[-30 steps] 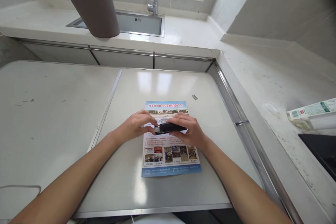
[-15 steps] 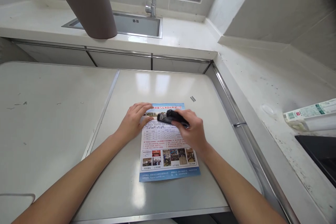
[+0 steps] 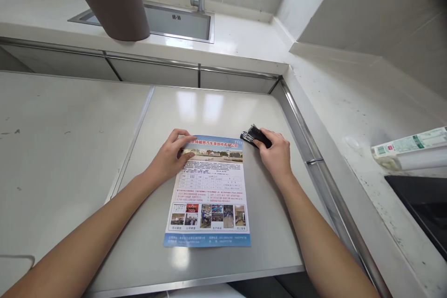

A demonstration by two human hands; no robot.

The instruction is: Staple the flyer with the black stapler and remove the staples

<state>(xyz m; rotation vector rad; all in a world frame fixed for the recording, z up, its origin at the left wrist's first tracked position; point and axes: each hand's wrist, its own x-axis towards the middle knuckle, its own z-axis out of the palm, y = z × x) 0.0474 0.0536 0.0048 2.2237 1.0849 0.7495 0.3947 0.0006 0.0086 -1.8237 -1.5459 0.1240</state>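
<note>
A printed flyer with a blue top and bottom band, text and small photos lies flat on the white folding table. My left hand grips its upper left corner, with thumb and fingertips on the paper. To the right of the flyer's upper right corner, my right hand is wrapped around a black stapler. The stapler points left, its front end just beyond the paper's edge, its upper and lower arms parted at the front. Small pale marks show at the flyer's upper right corner, too small to make out.
A thick brown column rises in front of the sink and tap. On the right counter lie a long green-and-white box and a dark panel. Bits of debris dot the table's left half.
My right hand has drawn the stapler off the flyer, to the right and upward. The flyer has shifted left and down in view, and the loose staple strips behind it no longer show clearly.
</note>
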